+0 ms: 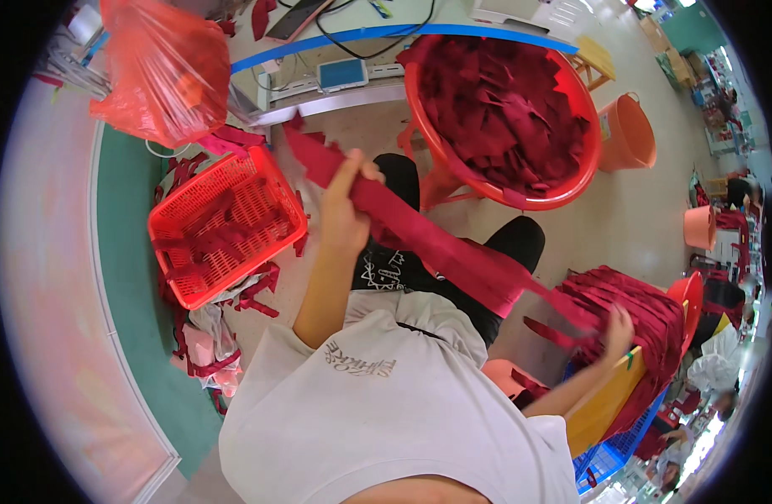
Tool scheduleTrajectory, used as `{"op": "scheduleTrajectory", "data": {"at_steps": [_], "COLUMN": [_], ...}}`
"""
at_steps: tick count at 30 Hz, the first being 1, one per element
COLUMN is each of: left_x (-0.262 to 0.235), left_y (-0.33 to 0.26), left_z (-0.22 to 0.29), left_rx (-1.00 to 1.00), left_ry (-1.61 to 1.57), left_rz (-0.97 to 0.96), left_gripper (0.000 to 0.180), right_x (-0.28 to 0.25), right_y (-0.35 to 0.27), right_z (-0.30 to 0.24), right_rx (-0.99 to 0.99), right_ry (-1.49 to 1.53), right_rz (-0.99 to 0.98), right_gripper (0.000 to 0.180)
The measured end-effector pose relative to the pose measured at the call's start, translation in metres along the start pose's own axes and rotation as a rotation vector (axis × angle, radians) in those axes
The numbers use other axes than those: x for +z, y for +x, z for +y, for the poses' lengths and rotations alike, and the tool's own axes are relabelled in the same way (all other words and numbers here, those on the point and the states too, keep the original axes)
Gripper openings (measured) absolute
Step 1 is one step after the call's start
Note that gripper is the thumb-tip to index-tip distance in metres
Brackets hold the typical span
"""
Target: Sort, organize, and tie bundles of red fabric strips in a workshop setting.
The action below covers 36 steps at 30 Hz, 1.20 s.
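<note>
A long dark red fabric strip (pixel 441 248) stretches across my lap, from upper left down to the right. My left hand (pixel 348 206) is closed round it close to its upper end, which sticks out beyond my fingers. At the strip's narrow lower end is my right hand (pixel 617 336), a little blurred, its fingers closed on the fabric. Right beside that hand lies a thick stack of dark red fabric strips (pixel 634 302), draped over a yellow board (pixel 609 403).
A red tub (pixel 420 126) heaped with red fabric pieces stands ahead. To the left are a red plastic basket (pixel 172 273) with scraps and a red plastic bag (pixel 163 76). A blue-edged table (pixel 453 17) lies beyond; an orange bucket (pixel 628 134) and blue crate (pixel 600 466) are right.
</note>
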State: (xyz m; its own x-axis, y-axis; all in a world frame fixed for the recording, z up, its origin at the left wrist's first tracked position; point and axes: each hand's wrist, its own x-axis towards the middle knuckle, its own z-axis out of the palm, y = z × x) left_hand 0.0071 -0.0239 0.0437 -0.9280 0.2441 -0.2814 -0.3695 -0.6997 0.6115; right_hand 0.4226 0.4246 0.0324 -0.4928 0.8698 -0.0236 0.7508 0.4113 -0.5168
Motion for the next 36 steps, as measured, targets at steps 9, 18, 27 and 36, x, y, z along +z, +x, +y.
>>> {"op": "scheduleTrajectory", "data": {"at_steps": [9, 18, 27, 36], "left_x": [0.037, 0.036, 0.037, 0.04], "left_y": [-0.039, -0.029, -0.032, -0.021], "left_z": [-0.057, -0.055, -0.058, -0.076], "left_rx": [-0.156, -0.083, -0.099, -0.207], "left_ry": [0.33, 0.234, 0.223, 0.224], "left_rz": [-0.312, -0.109, -0.102, -0.052], "left_gripper": [0.021, 0.027, 0.026, 0.024], "right_x": [0.185, 0.157, 0.133, 0.117], "right_y": [-0.078, -0.083, -0.082, -0.098], "right_z": [-0.305, -0.261, -0.235, -0.215], "right_rx": [-0.39, -0.116, -0.008, 0.209], "right_ry": [0.773, 0.792, 0.941, 0.747], "right_rz": [-0.974, -0.965, -0.852, -0.504], "right_gripper": [0.049, 0.016, 0.014, 0.041]}}
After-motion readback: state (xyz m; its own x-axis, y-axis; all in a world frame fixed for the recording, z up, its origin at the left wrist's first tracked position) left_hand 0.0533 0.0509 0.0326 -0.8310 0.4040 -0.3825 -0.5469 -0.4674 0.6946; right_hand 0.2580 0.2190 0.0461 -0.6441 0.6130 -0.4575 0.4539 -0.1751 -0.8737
